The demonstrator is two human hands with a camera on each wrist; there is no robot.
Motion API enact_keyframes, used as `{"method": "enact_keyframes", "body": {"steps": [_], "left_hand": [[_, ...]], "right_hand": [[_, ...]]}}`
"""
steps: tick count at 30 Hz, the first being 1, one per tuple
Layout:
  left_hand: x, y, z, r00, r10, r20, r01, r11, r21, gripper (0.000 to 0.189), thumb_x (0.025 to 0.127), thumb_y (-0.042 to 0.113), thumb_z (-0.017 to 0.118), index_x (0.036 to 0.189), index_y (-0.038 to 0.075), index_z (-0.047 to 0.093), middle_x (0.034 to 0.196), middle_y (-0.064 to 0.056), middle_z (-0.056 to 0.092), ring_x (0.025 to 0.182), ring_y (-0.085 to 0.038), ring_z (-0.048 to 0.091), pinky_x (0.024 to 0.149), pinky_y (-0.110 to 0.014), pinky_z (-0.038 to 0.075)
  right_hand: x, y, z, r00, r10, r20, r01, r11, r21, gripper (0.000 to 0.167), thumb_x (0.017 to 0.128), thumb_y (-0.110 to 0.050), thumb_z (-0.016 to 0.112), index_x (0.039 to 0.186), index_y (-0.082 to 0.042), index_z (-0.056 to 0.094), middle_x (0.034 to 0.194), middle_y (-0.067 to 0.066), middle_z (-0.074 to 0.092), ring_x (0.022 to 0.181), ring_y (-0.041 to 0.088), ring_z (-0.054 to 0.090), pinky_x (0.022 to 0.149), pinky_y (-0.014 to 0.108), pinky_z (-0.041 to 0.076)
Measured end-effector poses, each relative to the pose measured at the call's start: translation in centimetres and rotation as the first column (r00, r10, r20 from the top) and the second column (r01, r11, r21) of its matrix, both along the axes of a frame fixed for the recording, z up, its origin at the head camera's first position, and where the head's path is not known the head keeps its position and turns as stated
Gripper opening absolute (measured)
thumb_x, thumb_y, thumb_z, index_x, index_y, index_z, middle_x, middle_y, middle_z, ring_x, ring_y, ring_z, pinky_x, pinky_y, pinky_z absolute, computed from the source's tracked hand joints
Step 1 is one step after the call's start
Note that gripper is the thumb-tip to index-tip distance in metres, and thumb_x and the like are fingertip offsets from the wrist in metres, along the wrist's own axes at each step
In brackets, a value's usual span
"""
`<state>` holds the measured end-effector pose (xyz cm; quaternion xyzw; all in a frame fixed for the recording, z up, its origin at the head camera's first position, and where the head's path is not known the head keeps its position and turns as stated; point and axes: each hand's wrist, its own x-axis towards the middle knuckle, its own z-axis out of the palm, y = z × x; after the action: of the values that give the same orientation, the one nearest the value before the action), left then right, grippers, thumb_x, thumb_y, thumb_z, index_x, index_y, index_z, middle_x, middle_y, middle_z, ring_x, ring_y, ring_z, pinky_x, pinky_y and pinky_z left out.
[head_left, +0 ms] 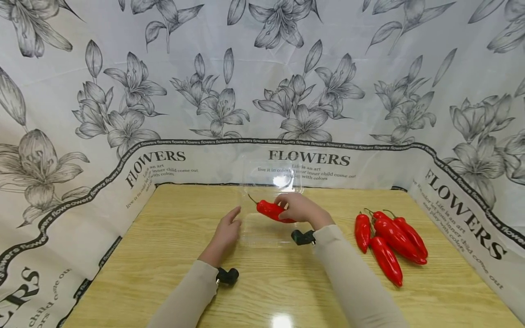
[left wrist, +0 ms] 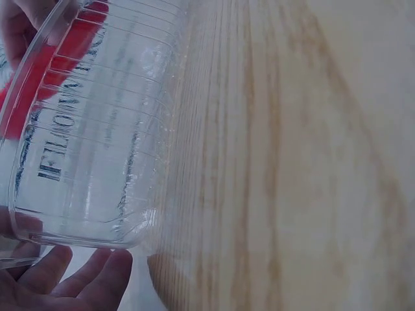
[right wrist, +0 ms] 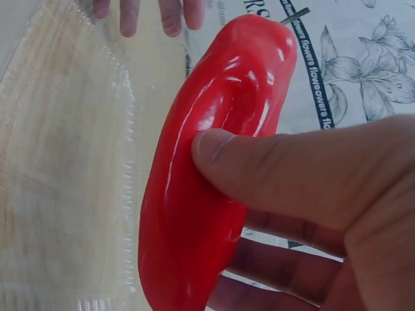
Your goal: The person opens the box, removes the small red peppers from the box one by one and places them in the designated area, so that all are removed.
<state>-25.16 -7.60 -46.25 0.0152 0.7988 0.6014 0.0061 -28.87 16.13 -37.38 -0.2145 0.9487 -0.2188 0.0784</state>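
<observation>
A clear plastic container point(head_left: 262, 234) with its hinged lid raised at the back stands on the table. Over it my right hand point(head_left: 301, 209) holds a red pepper point(head_left: 268, 209), stem pointing left. In the right wrist view the thumb presses on the glossy pepper point(right wrist: 194, 175), with the fingers behind it. My left hand point(head_left: 225, 232) is at the container's left side, fingers extended. The left wrist view shows its fingertips point(left wrist: 110, 272) against or very near the clear wall point(left wrist: 97, 142); whether they touch is hard to tell.
Several red peppers point(head_left: 393, 237) lie in a group on the right of the wooden table point(head_left: 172, 228). Flower-printed cloth point(head_left: 205, 105) forms walls at the back and both sides. A black wrist camera sits at each sleeve cuff.
</observation>
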Motion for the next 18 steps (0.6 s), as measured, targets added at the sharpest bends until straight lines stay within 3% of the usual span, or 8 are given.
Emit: {"method": "enact_keyframes", "body": {"steps": [2,5,8,11,12,13,15,18], "left_hand": [[0.0,0.0,0.0,1.0,-0.004,-0.006,0.004,1.0,0.004,0.05,0.101,0.012,0.04,0.151,0.014,0.034,0.157,-0.008,0.034,0.131,-0.025,0.042,0.11,-0.045,0.033],[0.1,-0.1,0.0,1.0,-0.007,-0.008,0.007,1.0,0.012,0.05,0.101,0.012,0.039,0.151,0.014,0.034,0.157,-0.009,0.033,0.137,-0.025,0.036,0.111,-0.046,0.031],[0.1,-0.1,-0.1,1.0,-0.01,-0.002,0.01,1.0,0.008,0.05,0.102,0.012,0.039,0.152,0.015,0.034,0.158,-0.008,0.032,0.11,-0.032,0.052,0.099,-0.046,0.041],[0.0,-0.1,0.0,1.0,-0.014,-0.001,0.014,1.0,-0.006,0.05,0.103,0.013,0.038,0.152,0.015,0.033,0.158,-0.008,0.031,0.096,-0.031,0.051,0.09,-0.042,0.04],[0.1,-0.2,0.0,1.0,-0.019,0.004,0.019,1.0,0.0,0.05,0.103,0.014,0.038,0.152,0.015,0.032,0.158,-0.007,0.031,0.101,-0.033,0.053,0.094,-0.044,0.041],[0.1,-0.2,0.1,1.0,-0.024,0.004,0.024,1.0,0.003,0.05,0.103,0.014,0.038,0.153,0.015,0.031,0.159,-0.007,0.03,0.116,-0.031,0.051,0.101,-0.044,0.039],[0.2,-0.2,0.1,0.999,-0.031,0.006,0.031,0.999,0.011,0.05,0.103,0.014,0.037,0.153,0.015,0.031,0.159,-0.007,0.029,0.139,-0.029,0.036,0.112,-0.049,0.032],[0.3,-0.1,0.0,0.999,-0.04,0.019,0.04,0.999,0.035,0.051,0.103,0.014,0.037,0.153,0.016,0.03,0.16,-0.006,0.027,0.149,-0.029,0.018,0.118,-0.054,0.021]], "right_hand": [[0.2,0.3,0.2,1.0,0.001,-0.015,-0.001,1.0,-0.001,0.036,0.083,-0.014,0.073,0.118,-0.017,0.065,0.111,0.006,0.067,0.099,0.021,0.06,0.089,0.04,0.051],[0.6,0.7,0.6,0.999,0.003,-0.034,-0.003,1.0,-0.001,0.036,0.085,-0.015,0.072,0.12,-0.017,0.064,0.11,0.005,0.067,0.097,0.02,0.061,0.087,0.039,0.052],[1.0,1.2,1.0,0.998,0.001,-0.055,-0.001,1.0,0.0,0.036,0.087,-0.017,0.07,0.122,-0.015,0.064,0.109,0.006,0.067,0.095,0.02,0.061,0.086,0.039,0.052],[1.3,1.8,1.3,0.996,-0.012,-0.086,0.011,1.0,-0.013,0.037,0.087,-0.017,0.069,0.123,-0.014,0.063,0.108,0.006,0.068,0.093,0.02,0.061,0.084,0.039,0.052],[1.3,2.0,1.3,0.995,-0.016,-0.101,0.014,1.0,-0.019,0.037,0.087,-0.018,0.068,0.123,-0.013,0.063,0.107,0.006,0.068,0.092,0.02,0.061,0.084,0.038,0.052],[1.3,2.3,1.4,0.993,-0.022,-0.115,0.02,1.0,-0.022,0.037,0.087,-0.018,0.068,0.123,-0.013,0.063,0.106,0.006,0.068,0.091,0.02,0.061,0.083,0.038,0.052],[1.4,2.8,1.4,0.989,-0.032,-0.143,0.027,0.999,-0.035,0.036,0.087,-0.018,0.068,0.122,-0.012,0.063,0.107,0.006,0.068,0.09,0.02,0.061,0.081,0.037,0.052],[1.6,3.7,1.4,0.983,-0.039,-0.178,0.032,0.999,-0.043,0.036,0.088,-0.018,0.068,0.123,-0.01,0.063,0.112,0.008,0.067,0.093,0.022,0.062,0.081,0.038,0.053]]}}
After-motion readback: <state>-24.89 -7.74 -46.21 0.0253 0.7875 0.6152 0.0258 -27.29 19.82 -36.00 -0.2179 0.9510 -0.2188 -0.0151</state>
